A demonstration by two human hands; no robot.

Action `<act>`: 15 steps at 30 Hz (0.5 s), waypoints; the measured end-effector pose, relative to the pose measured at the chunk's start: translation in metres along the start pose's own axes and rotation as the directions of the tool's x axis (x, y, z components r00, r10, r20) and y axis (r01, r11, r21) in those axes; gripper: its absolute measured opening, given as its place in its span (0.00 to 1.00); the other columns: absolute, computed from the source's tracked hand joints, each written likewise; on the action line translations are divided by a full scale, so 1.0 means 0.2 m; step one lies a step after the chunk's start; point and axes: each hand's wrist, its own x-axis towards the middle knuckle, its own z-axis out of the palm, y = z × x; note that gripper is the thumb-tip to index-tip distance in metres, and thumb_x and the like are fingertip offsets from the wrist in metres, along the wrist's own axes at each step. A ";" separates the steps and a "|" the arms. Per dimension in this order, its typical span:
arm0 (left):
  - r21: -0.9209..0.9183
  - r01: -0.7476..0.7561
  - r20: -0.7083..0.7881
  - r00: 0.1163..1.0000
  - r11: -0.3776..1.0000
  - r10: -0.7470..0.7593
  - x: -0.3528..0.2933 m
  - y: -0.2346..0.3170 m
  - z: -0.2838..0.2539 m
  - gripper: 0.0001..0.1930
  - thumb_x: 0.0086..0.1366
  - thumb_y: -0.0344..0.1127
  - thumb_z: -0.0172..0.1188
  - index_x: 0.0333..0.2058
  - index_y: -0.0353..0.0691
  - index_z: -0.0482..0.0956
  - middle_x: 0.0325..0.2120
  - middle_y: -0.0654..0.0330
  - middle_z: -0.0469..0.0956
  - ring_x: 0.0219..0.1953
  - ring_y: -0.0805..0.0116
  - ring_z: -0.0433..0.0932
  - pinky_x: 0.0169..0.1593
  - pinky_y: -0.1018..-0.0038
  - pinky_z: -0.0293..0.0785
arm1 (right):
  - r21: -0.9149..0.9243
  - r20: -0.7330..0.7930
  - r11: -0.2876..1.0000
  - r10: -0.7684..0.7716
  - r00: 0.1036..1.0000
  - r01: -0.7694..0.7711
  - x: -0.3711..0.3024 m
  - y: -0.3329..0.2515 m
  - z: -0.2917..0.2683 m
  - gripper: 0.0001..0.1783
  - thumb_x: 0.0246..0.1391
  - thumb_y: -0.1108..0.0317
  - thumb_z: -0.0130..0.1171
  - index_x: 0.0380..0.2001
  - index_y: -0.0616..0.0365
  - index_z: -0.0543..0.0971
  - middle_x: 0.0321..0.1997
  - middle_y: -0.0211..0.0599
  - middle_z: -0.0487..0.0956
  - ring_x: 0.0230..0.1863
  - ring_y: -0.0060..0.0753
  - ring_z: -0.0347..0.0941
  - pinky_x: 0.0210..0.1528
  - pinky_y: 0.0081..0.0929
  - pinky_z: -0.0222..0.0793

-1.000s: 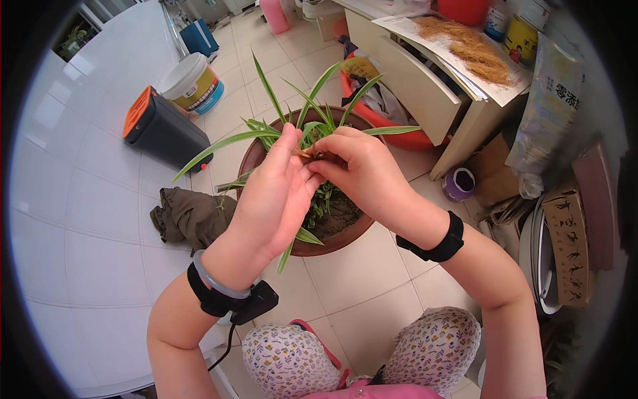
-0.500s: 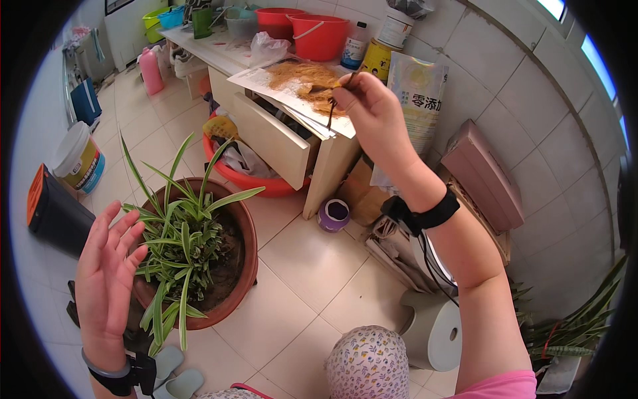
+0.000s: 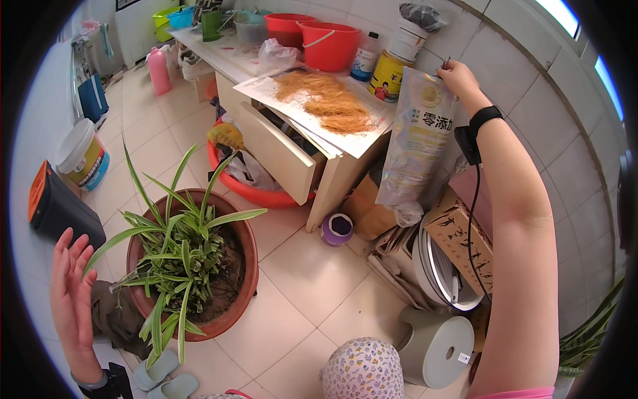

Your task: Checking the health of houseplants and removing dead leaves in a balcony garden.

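My right hand (image 3: pixel 458 81) is stretched out to the far right, at the top corner of a tall silvery plastic bag (image 3: pixel 415 143) that leans beside the cabinet. Its fingers are pinched together with a tiny dark bit at the tips; what they hold is too small to make out. At the left my left hand (image 3: pixel 72 292) hovers empty, palm turned inward, fingers apart. It is beside a brown flowerpot (image 3: pixel 251 266) with a striped-leaf spider plant (image 3: pixel 183 256). Loose orange-brown fibre (image 3: pixel 339 110) lies spread on a white board (image 3: pixel 266 90) on the cabinet.
An open drawer (image 3: pixel 276 153) juts out over a red basin (image 3: pixel 266 194). Red buckets (image 3: pixel 331 50), a bottle (image 3: pixel 365 58) and a yellow can (image 3: pixel 387 76) line the wall. A purple jar (image 3: pixel 337 228), boxes (image 3: pixel 462 233) and a grey stool (image 3: pixel 438 346) stand on the floor.
My right hand has moved right, from above the fibre with a dark, thin strand to the bag's top corner. The dangling strand no longer shows. My left hand has drifted left and down.
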 end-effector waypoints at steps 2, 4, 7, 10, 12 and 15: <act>0.005 -0.003 -0.036 0.999 1.000 0.003 0.01 0.01 -0.03 0.24 0.68 0.44 0.46 0.59 0.41 0.61 0.52 0.59 0.68 0.51 0.75 0.67 0.48 0.81 0.62 | -0.008 -0.035 0.999 0.053 0.998 -0.054 0.01 0.01 0.03 0.22 0.48 0.49 0.58 0.45 0.47 0.78 0.49 0.34 0.78 0.54 0.42 0.70 0.54 0.47 0.58; 0.031 -0.071 -0.100 0.992 0.997 0.074 0.01 0.03 -0.08 0.24 0.68 0.43 0.47 0.60 0.42 0.60 0.53 0.58 0.67 0.52 0.76 0.67 0.48 0.81 0.62 | -0.005 -0.044 0.998 0.060 0.997 -0.061 0.02 -0.01 0.03 0.22 0.50 0.49 0.55 0.46 0.47 0.78 0.48 0.34 0.78 0.53 0.42 0.71 0.54 0.47 0.59; 0.065 -0.077 -0.090 0.992 0.995 0.083 -0.01 0.09 -0.20 0.24 0.69 0.44 0.46 0.61 0.42 0.60 0.57 0.57 0.65 0.56 0.75 0.65 0.51 0.81 0.61 | -0.047 0.104 0.997 0.061 0.993 -0.056 -0.06 -0.14 0.02 0.22 0.52 0.48 0.53 0.45 0.48 0.78 0.46 0.35 0.79 0.52 0.41 0.72 0.54 0.48 0.59; 0.059 -0.078 -0.114 0.990 0.995 0.085 0.00 0.07 -0.15 0.24 0.69 0.42 0.47 0.60 0.39 0.60 0.55 0.54 0.67 0.55 0.72 0.67 0.51 0.80 0.63 | 0.023 0.134 0.999 -0.049 0.990 0.046 0.05 -0.03 0.08 0.22 0.53 0.51 0.50 0.43 0.56 0.78 0.41 0.41 0.80 0.43 0.44 0.76 0.44 0.39 0.69; 0.051 -0.042 -0.101 0.994 0.998 0.047 0.04 0.04 -0.08 0.24 0.68 0.39 0.48 0.59 0.37 0.60 0.55 0.52 0.67 0.55 0.71 0.68 0.51 0.78 0.65 | 0.112 0.014 0.991 -0.081 0.997 0.079 0.04 0.07 0.07 0.27 0.50 0.51 0.55 0.40 0.67 0.76 0.37 0.50 0.79 0.38 0.42 0.77 0.40 0.35 0.69; 0.002 -0.052 -0.107 0.993 0.999 0.052 0.02 0.06 -0.09 0.22 0.67 0.36 0.48 0.57 0.36 0.62 0.54 0.50 0.68 0.54 0.67 0.68 0.51 0.75 0.66 | 0.053 0.044 0.997 -0.063 0.997 0.060 0.29 0.29 0.00 0.27 0.50 0.54 0.55 0.44 0.68 0.75 0.39 0.49 0.79 0.41 0.41 0.76 0.42 0.34 0.68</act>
